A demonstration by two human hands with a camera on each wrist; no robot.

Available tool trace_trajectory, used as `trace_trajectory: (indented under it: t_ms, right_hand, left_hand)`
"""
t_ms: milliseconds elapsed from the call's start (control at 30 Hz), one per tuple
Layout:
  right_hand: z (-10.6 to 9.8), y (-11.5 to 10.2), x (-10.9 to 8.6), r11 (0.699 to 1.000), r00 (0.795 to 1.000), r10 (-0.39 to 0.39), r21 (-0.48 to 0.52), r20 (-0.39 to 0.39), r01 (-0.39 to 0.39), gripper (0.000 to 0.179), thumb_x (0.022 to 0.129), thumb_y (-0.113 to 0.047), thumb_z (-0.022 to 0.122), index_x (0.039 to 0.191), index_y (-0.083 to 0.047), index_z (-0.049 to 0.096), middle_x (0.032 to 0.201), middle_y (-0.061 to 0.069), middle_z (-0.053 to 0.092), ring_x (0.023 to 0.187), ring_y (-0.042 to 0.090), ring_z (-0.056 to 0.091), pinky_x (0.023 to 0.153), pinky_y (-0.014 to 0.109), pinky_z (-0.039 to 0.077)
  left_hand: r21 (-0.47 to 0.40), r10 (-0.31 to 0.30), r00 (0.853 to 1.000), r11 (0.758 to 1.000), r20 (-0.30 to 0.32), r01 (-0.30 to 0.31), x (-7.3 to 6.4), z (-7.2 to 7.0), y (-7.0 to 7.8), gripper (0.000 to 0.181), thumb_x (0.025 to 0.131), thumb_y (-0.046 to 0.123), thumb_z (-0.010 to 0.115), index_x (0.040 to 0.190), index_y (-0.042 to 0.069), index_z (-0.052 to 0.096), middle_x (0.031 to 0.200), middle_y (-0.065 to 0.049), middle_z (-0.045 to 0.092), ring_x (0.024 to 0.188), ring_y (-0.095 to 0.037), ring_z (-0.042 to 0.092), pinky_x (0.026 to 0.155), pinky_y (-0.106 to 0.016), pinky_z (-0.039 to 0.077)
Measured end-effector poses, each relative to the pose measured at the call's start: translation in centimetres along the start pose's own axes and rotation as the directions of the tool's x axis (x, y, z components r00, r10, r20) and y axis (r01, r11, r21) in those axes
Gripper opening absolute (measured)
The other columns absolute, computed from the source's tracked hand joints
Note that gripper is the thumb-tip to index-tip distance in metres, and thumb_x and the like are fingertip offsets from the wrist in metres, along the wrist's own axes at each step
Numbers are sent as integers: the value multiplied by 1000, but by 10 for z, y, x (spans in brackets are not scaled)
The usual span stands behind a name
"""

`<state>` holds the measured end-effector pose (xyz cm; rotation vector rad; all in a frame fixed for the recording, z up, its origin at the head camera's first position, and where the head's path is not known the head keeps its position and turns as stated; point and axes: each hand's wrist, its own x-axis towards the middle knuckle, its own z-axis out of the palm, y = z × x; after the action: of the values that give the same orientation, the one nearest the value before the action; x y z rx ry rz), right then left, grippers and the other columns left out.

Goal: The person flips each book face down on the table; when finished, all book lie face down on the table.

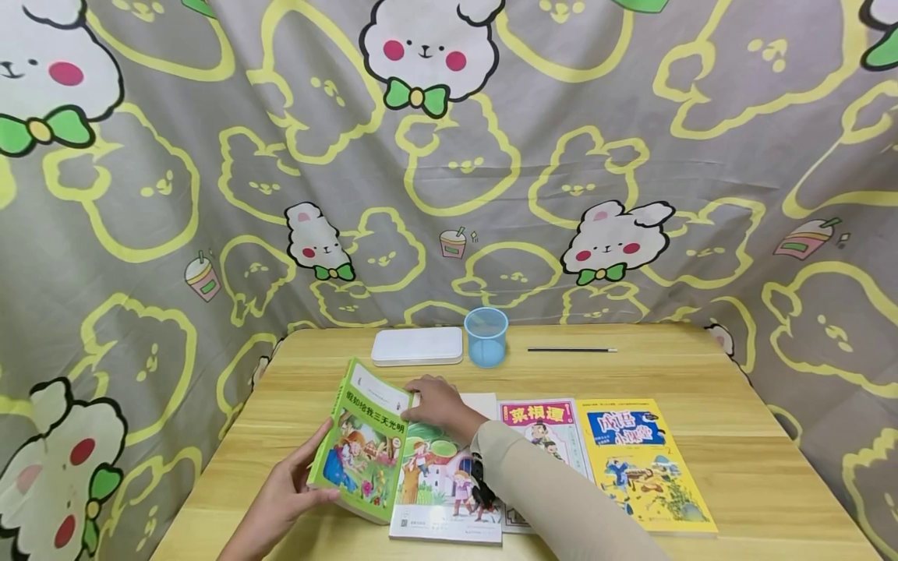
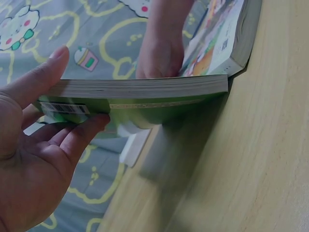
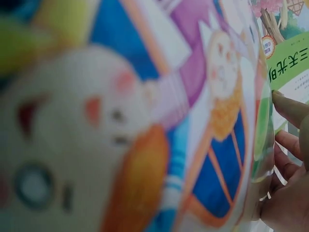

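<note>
A green book (image 1: pixel 368 456) with an illustrated cover is lifted at a tilt on the left of the row, its left side off the table. My left hand (image 1: pixel 288 479) grips its left side, thumb on the cover and fingers beneath, as the left wrist view shows with the book's page edges (image 2: pixel 140 88). At the upper right corner my right hand (image 1: pixel 440 405) pinches the same book, with the thumb (image 3: pixel 288 106) on the cover. Beside it lies a book with a white and green illustrated cover (image 1: pixel 449 487), partly under my right wrist.
Right of these lie a pink-bordered book (image 1: pixel 539 415), partly behind my right forearm, and a yellow book (image 1: pixel 648 475). Along the back stand a white case (image 1: pixel 417 347), a blue translucent cup (image 1: pixel 486 339) and a dark pencil (image 1: pixel 571 350). A patterned curtain (image 1: pixel 449 179) encloses the wooden table (image 1: pixel 758 475).
</note>
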<state>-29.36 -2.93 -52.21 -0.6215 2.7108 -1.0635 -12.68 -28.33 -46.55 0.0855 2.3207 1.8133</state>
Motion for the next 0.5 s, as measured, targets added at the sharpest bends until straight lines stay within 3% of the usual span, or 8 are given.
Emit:
trace_trajectory:
  t_ms: [133, 267, 500]
  right_hand:
    - [0, -3, 1, 1000, 1000, -9, 21, 8, 9, 38, 89, -38, 82, 123, -22, 73, 107, -5, 65, 97, 13, 55, 89, 37, 47]
    - [-2, -8, 0, 996, 1000, -6, 84, 29, 3, 58, 93, -38, 77, 144, -16, 61, 128, 3, 66, 115, 20, 61, 98, 41, 53]
    - [-10, -21, 4, 988, 997, -54, 145, 48, 47, 69, 98, -48, 67, 157, -18, 46, 146, 10, 59, 124, 29, 62, 101, 46, 53]
  left_hand:
    - [17, 11, 999, 1000, 32, -12, 0, 0, 1, 107, 79, 2, 85, 165, 15, 23, 165, -30, 22, 115, -15, 65, 89, -33, 61]
    - [31, 47, 997, 998, 60, -49, 0, 1, 0, 105, 81, 3, 85, 165, 13, 23, 164, -33, 23, 112, -10, 65, 87, -32, 61]
    - [17, 83, 992, 996, 96, -85, 0, 2, 4, 104, 82, 3, 84, 165, 13, 21, 165, -32, 19, 117, -7, 63, 89, -31, 60]
